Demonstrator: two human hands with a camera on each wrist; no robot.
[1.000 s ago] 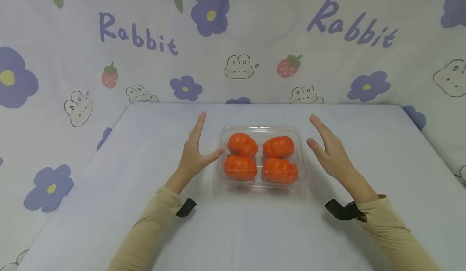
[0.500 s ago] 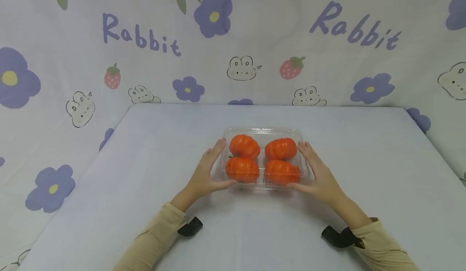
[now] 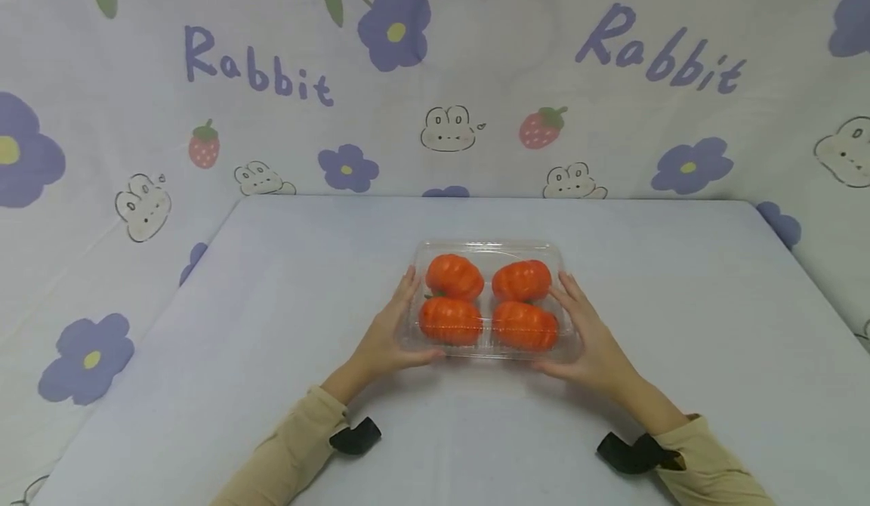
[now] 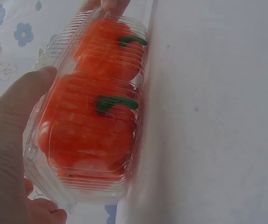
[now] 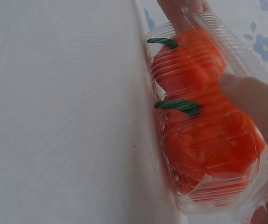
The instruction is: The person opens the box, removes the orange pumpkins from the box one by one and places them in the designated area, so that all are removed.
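A clear plastic clamshell box [image 3: 486, 247] lies shut at the middle of the white table [image 3: 272, 302]. Several orange pumpkin-shaped fruits [image 3: 454, 276] with green stems [image 4: 117, 101] fill it. My left hand [image 3: 386, 340] grips the box's left end, fingers along the side and thumb at the front edge. My right hand [image 3: 593, 344] grips the right end the same way. In the left wrist view my left hand [image 4: 8, 140] presses on the ribbed lid of the box [image 4: 50, 183]. In the right wrist view my right hand [image 5: 261, 105] lies over the box [image 5: 218, 201].
A cloth backdrop [image 3: 476, 75] printed with purple flowers, rabbits and strawberries rises behind the table and at both sides. Beige sleeves [image 3: 299, 438] and black wrist straps [image 3: 356, 436] reach in from the near edge. White table surface surrounds the box.
Both hands stood open and apart from the box a second ago. They closed in on its two ends and now grip it; the box has barely shifted.
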